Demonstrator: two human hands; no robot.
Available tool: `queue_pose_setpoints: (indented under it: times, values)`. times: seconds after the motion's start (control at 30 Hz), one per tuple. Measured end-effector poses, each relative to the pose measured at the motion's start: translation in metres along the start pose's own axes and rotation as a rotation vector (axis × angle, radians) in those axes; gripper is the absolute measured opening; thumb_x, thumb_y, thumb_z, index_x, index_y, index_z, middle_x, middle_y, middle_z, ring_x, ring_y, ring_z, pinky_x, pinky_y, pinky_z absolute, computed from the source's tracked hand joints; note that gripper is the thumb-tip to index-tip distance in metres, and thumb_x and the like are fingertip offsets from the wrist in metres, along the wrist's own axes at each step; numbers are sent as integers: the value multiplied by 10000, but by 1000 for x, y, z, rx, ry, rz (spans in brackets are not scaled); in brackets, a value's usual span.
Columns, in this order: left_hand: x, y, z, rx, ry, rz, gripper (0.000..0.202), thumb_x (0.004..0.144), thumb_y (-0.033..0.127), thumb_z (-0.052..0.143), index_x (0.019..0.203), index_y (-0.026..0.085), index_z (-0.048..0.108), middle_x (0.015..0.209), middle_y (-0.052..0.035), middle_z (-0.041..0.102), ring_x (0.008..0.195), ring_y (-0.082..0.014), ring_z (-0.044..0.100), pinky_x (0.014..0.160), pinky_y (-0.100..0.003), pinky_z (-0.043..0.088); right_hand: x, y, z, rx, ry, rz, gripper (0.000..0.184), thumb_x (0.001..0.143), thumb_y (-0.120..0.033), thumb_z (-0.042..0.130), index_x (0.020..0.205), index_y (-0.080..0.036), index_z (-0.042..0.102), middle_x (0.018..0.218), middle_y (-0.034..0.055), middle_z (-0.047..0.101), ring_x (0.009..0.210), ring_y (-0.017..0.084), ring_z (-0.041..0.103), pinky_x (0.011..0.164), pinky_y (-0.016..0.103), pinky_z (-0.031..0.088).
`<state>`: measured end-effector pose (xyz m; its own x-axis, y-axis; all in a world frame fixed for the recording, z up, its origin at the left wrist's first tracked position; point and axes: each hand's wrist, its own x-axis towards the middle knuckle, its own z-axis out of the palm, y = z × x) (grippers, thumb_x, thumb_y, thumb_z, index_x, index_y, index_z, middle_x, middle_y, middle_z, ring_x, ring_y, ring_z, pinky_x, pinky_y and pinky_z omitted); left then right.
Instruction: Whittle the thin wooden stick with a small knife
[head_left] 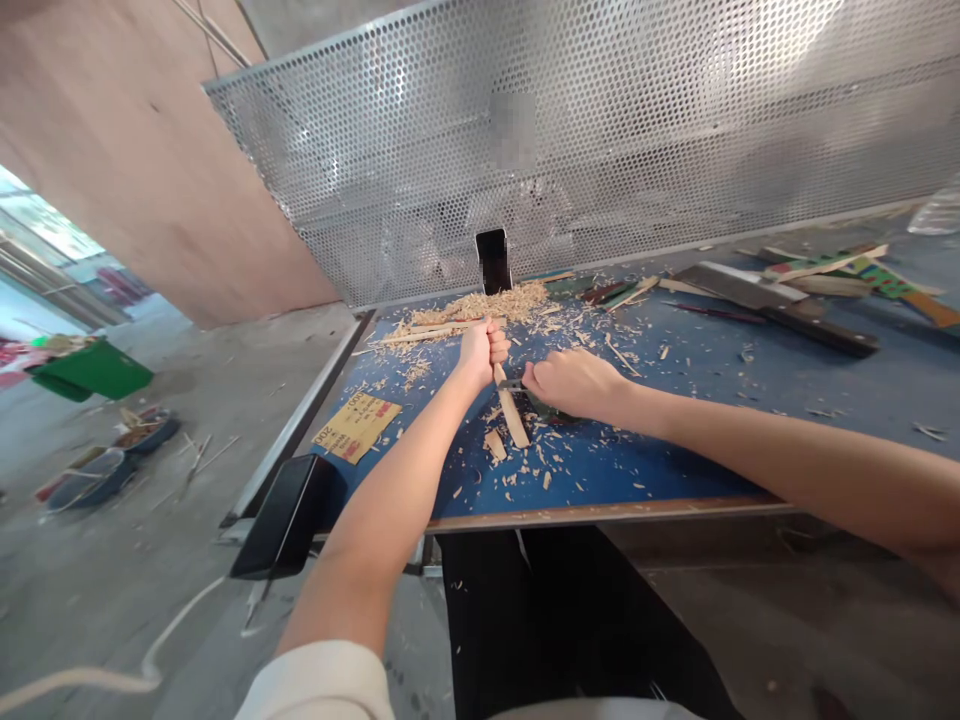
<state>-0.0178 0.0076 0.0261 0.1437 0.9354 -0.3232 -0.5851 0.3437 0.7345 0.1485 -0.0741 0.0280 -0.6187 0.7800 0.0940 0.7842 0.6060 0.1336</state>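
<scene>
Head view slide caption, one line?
Left hand grips wood strip; right hand holds blade at it, shavings across blue table.

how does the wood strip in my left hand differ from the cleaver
The wood strip is pale and plain, while the cleaver has a grey metal blade and a dark handle. The wood strip is narrow; the cleaver's blade is broad. The wood strip is gripped in your left hand, whereas the cleaver lies untouched farther right. Both are at the blue table.

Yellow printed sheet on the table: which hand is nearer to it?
Left. The left hand is beyond and right of the sheet; the right hand is farther right, past the wooden strip.
</scene>
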Motion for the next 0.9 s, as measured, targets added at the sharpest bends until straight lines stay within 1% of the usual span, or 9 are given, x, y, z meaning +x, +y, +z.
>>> queue_pose_setpoints:
  times: [0.13,0.23,0.3,0.4,0.5,0.63,0.7,0.8,0.9]
  values:
    - [-1,1,0,12,25,24,451,1103,263,376,661,205,314,529,100,195,344,-28,165,345,-165,56,-4,-7,5,-96,-7,57,452,1094,-144,314,1175,-123,759,887,174,770,796,273,757,647,349,430]
    - [-2,0,1,23,31,44,446,1103,251,364,662,204,314,531,99,188,348,-29,156,352,-166,52,-5,-8,5,-103,-8,42,432,1091,-132,329,1196,-125,748,889,173,773,803,283,764,651,349,447]
    - [-2,-2,1,33,67,65,437,1097,240,369,666,205,313,533,100,184,354,-30,147,357,-167,48,-6,-6,6,-114,-10,11,403,1067,-92,366,1247,-127,725,889,166,773,803,283,765,658,344,457]
    - [-1,-5,3,50,129,114,437,1099,256,382,669,206,320,534,102,184,363,-32,136,367,-167,44,-7,-3,10,-141,-6,-15,390,1031,-51,408,1273,-120,705,882,161,769,807,281,767,674,336,473]
    - [0,-6,4,73,159,160,457,1114,290,366,666,203,331,527,101,190,363,-31,138,374,-171,48,-8,-2,12,-141,9,19,359,1027,-68,417,1208,-118,722,845,157,761,805,293,773,680,338,493]
    - [-1,-7,6,51,256,277,470,1130,325,346,676,205,334,524,98,204,363,-31,150,382,-179,69,-9,-8,12,-101,29,128,332,1007,-82,429,1107,-138,741,823,152,766,794,324,782,656,352,518]
    - [-2,-8,7,22,289,310,466,1130,331,356,682,207,331,524,97,204,366,-34,152,386,-182,80,-9,-11,12,-87,38,160,331,1016,-95,421,1083,-137,743,830,155,772,797,327,785,653,353,527]
    - [-1,-8,6,-28,315,337,451,1132,310,346,693,210,335,524,97,207,367,-40,156,385,-187,86,-11,-14,11,-79,46,169,334,1025,-101,420,1113,-124,741,868,168,782,826,321,787,671,350,535]
    - [2,-1,1,-82,342,387,444,1132,304,340,697,214,331,535,99,197,366,-43,161,381,-189,94,-14,-16,13,-68,5,151,323,1032,-119,439,1148,-126,741,878,171,785,819,301,783,686,346,535]
